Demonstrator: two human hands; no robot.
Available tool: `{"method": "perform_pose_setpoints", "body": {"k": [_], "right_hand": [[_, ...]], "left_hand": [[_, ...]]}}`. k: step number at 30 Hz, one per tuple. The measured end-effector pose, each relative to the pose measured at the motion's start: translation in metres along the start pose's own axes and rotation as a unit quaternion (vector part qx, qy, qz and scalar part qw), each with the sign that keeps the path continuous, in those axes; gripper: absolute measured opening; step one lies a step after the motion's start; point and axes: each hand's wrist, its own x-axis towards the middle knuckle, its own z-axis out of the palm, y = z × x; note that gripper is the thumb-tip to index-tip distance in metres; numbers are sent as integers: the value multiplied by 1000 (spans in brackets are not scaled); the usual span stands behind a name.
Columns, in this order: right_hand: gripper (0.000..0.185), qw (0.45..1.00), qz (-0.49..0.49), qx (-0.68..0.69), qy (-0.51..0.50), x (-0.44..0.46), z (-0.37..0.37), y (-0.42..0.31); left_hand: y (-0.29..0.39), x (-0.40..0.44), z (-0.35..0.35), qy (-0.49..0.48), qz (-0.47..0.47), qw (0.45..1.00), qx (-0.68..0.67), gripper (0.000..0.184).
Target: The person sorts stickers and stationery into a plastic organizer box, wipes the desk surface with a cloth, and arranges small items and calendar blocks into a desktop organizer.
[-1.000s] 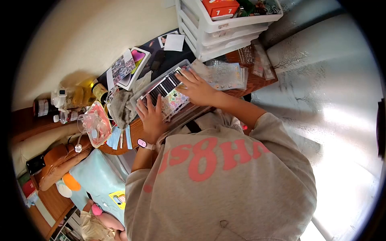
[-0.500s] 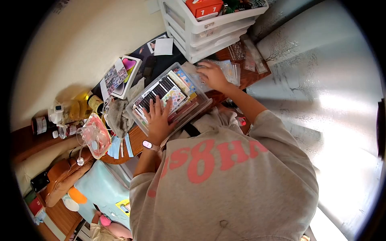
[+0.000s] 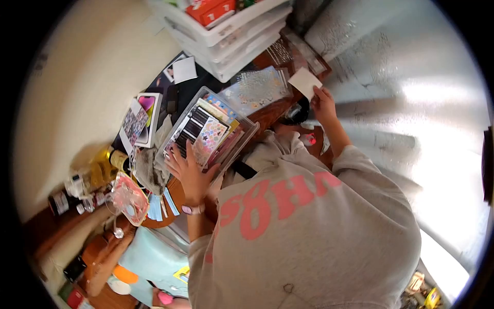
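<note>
My left hand (image 3: 188, 172), with a watch on its wrist, lies with fingers spread on the near left end of a clear plastic box (image 3: 244, 136). Inside the box are a black-and-white striped sheet (image 3: 194, 123), a sheet with colourful patterns (image 3: 212, 138) and other flat papers standing on edge. Out to the right, my right hand (image 3: 324, 105) pinches a white square card (image 3: 305, 82) by its near corner, above the desk's right edge. Between the box and that card lies a clear sleeve with small stickers (image 3: 257, 90).
A white drawer unit (image 3: 221, 51) stands at the back, with a red box (image 3: 211, 11) on top. Left of the plastic box are a phone box (image 3: 149, 121), a grey cloth (image 3: 149, 170) and bottles (image 3: 118, 159). A silvery curtain (image 3: 391, 129) hangs at right.
My right hand has left the clear sleeve beside the box and moved right, now with the white card in it. My left hand has stayed at the box. The view has shifted.
</note>
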Motion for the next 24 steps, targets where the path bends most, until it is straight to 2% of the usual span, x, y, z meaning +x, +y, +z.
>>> {"method": "perform_pose_setpoints", "body": {"k": [1, 3, 4, 6, 7, 8, 9, 10, 11, 12, 13, 15, 16, 19, 20, 21, 23, 24], "right_hand": [[17, 994, 72, 83, 10, -6, -23, 6], [12, 976, 185, 118, -10, -8, -83, 38], [12, 974, 184, 131, 1, -7, -106, 57], [14, 946, 308, 70, 72, -5, -155, 96], [14, 937, 335, 34, 96, 6, -183, 122], [13, 933, 329, -76, 124, 9, -199, 138], [13, 919, 317, -184, 144, 22, -216, 161], [13, 921, 317, -168, 151, 49, -229, 199], [14, 912, 284, -226, 189, 82, -257, 258], [15, 899, 249, -284, 223, 100, -261, 281], [15, 900, 253, -275, 224, 113, -270, 300], [20, 870, 368, -155, 290, 149, -236, 296], [20, 873, 372, -151, 276, 167, -217, 292], [26, 889, 341, 7, 304, 168, -199, 256], [27, 818, 443, 54, 363, 186, -194, 257], [26, 817, 455, 65, 348, 192, -198, 264], [24, 860, 432, 20, 271, 179, -203, 271], [23, 878, 419, -15, 231, 165, -203, 278]], "left_hand": [[0, -6, 4, -9, 14, 1000, 6, 96], [9, -18, 13, 39, 58, 991, -115, 92], [22, -21, 15, -16, 53, 997, -55, 89], [34, -34, 45, -33, 59, 997, -33, 89], [38, -38, 55, -40, 53, 998, -13, 88], [48, -41, 56, -54, 70, 996, -10, 88], [53, -39, 56, -48, 39, 998, -32, 87], [55, -36, 59, -39, 7, 998, -53, 86], [48, -40, 65, -31, 11, 999, -44, 86], [61, -35, 61, -20, -5, 999, -26, 86], [60, -36, 65, -19, 9, 1000, -3, 85], [61, -33, 69, -39, 30, 997, 59, 83], [66, -30, 67, -34, 25, 994, 100, 82], [86, -30, 71, -33, 9, 988, 149, 80], [87, -26, 75, -19, 11, 988, 156, 78], [88, -26, 77, -26, 9, 986, 162, 78], [95, -24, 75, 42, 2, 996, 77, 75], [100, -19, 71, 28, 4, 999, 46, 73]]}}
